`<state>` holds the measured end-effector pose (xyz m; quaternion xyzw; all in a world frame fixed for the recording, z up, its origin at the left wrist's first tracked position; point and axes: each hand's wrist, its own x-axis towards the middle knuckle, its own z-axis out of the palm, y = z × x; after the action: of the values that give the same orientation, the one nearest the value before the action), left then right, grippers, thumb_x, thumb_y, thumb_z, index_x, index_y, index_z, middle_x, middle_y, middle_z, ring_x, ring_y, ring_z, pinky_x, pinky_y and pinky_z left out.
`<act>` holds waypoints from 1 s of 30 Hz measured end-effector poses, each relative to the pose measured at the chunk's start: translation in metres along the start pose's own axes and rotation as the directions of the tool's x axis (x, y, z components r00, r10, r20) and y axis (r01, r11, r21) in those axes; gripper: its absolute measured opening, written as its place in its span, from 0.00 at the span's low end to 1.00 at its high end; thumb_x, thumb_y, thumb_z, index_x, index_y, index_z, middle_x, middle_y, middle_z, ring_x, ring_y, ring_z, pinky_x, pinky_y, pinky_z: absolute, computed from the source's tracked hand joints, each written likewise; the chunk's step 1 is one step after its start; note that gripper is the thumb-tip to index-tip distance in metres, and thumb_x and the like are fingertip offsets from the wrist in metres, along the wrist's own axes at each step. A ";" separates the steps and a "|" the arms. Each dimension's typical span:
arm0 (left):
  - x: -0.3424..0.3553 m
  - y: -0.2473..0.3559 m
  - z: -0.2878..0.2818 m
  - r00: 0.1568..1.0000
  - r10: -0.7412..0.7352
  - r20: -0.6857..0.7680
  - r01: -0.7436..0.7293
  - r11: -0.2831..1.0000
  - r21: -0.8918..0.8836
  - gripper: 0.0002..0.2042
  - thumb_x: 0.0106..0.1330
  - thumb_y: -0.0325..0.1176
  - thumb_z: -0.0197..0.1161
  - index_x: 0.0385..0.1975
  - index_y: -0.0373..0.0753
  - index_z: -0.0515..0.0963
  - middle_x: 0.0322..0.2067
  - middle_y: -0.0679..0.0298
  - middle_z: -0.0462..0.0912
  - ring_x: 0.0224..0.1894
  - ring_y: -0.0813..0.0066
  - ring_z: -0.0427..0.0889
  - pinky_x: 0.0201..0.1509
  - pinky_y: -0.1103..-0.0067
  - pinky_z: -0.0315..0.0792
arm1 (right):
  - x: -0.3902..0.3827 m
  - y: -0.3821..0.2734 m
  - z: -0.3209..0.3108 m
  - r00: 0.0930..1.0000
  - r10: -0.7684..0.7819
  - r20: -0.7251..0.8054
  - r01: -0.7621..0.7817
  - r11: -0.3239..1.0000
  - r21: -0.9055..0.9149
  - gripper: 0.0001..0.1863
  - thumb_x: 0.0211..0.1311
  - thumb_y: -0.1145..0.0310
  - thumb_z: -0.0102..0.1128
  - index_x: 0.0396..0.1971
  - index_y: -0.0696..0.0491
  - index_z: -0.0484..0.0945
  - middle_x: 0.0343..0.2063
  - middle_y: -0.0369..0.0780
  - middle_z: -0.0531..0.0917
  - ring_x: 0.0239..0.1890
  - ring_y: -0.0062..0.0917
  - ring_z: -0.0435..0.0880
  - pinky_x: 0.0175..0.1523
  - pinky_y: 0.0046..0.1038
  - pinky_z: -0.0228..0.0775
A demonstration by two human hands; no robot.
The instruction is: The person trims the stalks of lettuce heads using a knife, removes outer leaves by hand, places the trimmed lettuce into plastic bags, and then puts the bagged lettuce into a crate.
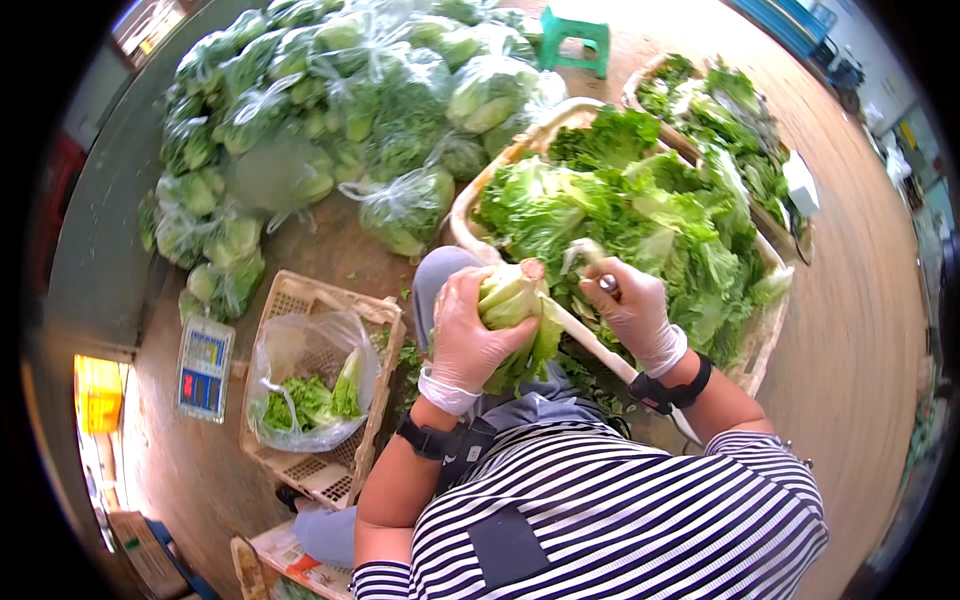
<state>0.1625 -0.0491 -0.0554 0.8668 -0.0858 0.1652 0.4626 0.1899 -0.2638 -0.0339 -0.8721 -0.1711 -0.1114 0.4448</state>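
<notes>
My left hand [468, 335], in a thin translucent glove, wraps round a lettuce head [508, 298]. The lettuce is held with its cut stem end up and its leaves hanging down, above my lap by the rim of a large crate [462, 215] heaped with loose lettuce [640, 215]. To the right, my gloved right hand [637, 312] is closed round a small tool with a dark handle [609, 284]. A pale, blurred shape beyond its fingers may be the blade or a leaf scrap. The tool is apart from the lettuce head.
At left, a plastic crate [377, 425] holds an open clear bag [275, 355] with some lettuce. Beside it lies a digital scale [205, 370]. Many bagged lettuces [400, 110] pile up at the far left. A green stool [575, 42] and another lettuce crate [632, 92] stand beyond.
</notes>
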 end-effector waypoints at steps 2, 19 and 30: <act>0.001 0.006 0.013 1.000 0.003 -0.004 -0.003 1.000 -0.009 0.29 0.40 0.37 0.74 0.44 0.37 0.71 0.39 0.56 0.74 0.43 0.58 0.73 0.50 0.68 0.67 | -0.005 0.007 -0.008 0.988 -0.149 0.045 0.155 0.961 -0.230 0.10 0.52 0.65 0.65 0.33 0.52 0.78 0.20 0.38 0.79 0.23 0.31 0.80 0.27 0.29 0.71; -0.001 -0.007 0.050 0.983 0.113 -0.142 -0.096 0.988 0.124 0.21 0.38 0.35 0.73 0.33 0.38 0.72 0.33 0.57 0.71 0.37 0.56 0.70 0.42 0.65 0.66 | -0.006 0.039 0.016 0.974 -0.030 0.225 0.078 0.974 -0.211 0.09 0.47 0.72 0.59 0.32 0.52 0.75 0.22 0.45 0.77 0.25 0.42 0.78 0.29 0.37 0.70; -0.009 -0.013 0.047 0.979 0.060 -0.194 -0.046 0.996 0.076 0.23 0.41 0.35 0.72 0.36 0.37 0.70 0.34 0.54 0.71 0.37 0.56 0.71 0.45 0.65 0.67 | -0.048 0.082 -0.007 0.926 0.234 0.296 -0.114 0.921 -0.374 0.06 0.55 0.68 0.54 0.30 0.53 0.73 0.20 0.46 0.78 0.22 0.40 0.78 0.27 0.37 0.70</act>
<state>0.1676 -0.0809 -0.0936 0.8596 -0.0569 0.2650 0.4332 0.1785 -0.3240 -0.1067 -0.9550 -0.1423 0.0502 0.2553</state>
